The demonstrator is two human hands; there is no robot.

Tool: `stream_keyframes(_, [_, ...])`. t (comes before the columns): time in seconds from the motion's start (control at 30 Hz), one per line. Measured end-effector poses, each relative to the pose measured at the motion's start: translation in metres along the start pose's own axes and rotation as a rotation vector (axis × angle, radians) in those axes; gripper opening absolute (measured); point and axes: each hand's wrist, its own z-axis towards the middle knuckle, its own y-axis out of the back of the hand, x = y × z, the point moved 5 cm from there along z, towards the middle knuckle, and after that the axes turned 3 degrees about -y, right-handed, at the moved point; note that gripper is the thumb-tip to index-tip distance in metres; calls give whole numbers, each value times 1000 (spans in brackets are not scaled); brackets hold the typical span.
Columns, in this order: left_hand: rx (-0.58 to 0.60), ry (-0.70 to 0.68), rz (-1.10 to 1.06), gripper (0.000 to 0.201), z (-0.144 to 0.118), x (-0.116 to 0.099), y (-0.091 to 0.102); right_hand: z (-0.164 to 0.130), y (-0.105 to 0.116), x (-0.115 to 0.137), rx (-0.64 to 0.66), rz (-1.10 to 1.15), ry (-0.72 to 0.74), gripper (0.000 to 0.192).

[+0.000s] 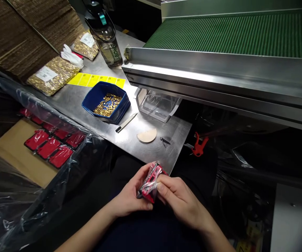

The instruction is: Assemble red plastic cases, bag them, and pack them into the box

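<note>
Both hands pinching red packet

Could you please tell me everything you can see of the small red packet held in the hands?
The red packet is a small red and black item in clear, glossy plastic wrap. It is tilted, held in front of the metal table's near edge, pinched between the left hand and right hand. Finer details are unclear.

Pretty dim workspace, just a scuffed steel tabletop catching the light, with a green ribbed conveyor in a metal frame along its far right edge.
</note>
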Motion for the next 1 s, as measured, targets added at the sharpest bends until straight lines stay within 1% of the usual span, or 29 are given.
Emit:
stream_keyframes(0.03, [45,-3,32,111,-2,0,0,-2,-4,-2,29,15,-5,47])
stream_keyframes(0.1, [128,-12,81,118,-6,-4,1,-4,-11,-9,72,84,-32,49])
stream_keyframes(0.17, [203,-4,161,115,-11,-8,2,-7,-16,-17,78,132,-64,50])
stream_keyframes(0.2, [219,0,229,111,-12,-12,3,-9,-17,-19,57,104,-70,49])
stream_keyframes(0.23, [215,0,319,107,-12,-15,4,-11,-16,-19,22,26,-64,47])
stream_keyframes(0.27, [196,-7,427,105,-11,-20,5,-13,-14,-18,-25,-99,-47,44])
stream_keyframes(0.33, [147,-57,657,100,-7,-30,6,-19,-8,-14,-135,-414,-5,36])
stream_keyframes(0.37, [136,-107,761,96,-5,-36,4,-22,-7,-12,-178,-547,9,32])
stream_keyframes(0.4, [140,-176,849,91,-4,-40,2,-25,-6,-12,-205,-624,13,30])
stream_keyframes(0.43, [159,-258,922,86,-3,-43,-1,-26,-6,-13,-220,-629,5,30])
stream_keyframes(0.47, [182,-344,987,81,-3,-44,-4,-27,-7,-16,-220,-557,-20,32])
stream_keyframes(0.5, [191,-433,1049,77,-4,-44,-7,-27,-9,-21,-200,-409,-65,36])
stream_keyframes(0.53, [171,-526,1112,75,-5,-43,-8,-27,-13,-29,-164,-199,-135,39])
stream_keyframes(0.6, [70,-716,1222,72,-10,-39,-10,-26,-26,-46,-63,289,-324,43])
stream_keyframes(0.63, [17,-787,1248,69,-13,-37,-10,-25,-32,-52,-3,502,-411,42])
stream_keyframes(0.67, [-15,-829,1248,67,-15,-34,-10,-25,-37,-55,58,657,-466,42])
stream_keyframes(0.7, [-15,-837,1224,67,-16,-31,-10,-25,-39,-56,102,732,-480,43])
stream_keyframes(0.73, [16,-818,1190,70,-15,-28,-11,-23,-36,-56,123,718,-452,44])
stream_keyframes(0.77, [53,-787,1164,72,-15,-25,-11,-22,-31,-54,119,637,-403,45])
stream_keyframes(0.83, [95,-751,1179,76,-15,-23,-12,-21,-17,-52,75,424,-309,49])
stream_keyframes(0.87, [96,-750,1214,75,-15,-24,-12,-20,-10,-51,53,356,-285,50])
stream_keyframes(0.93, [87,-750,1292,70,-16,-24,-10,-20,-4,-53,59,354,-289,50])
stream_keyframes(1.0, [118,-727,1312,65,-16,-21,-10,-20,-3,-55,70,438,-300,47])
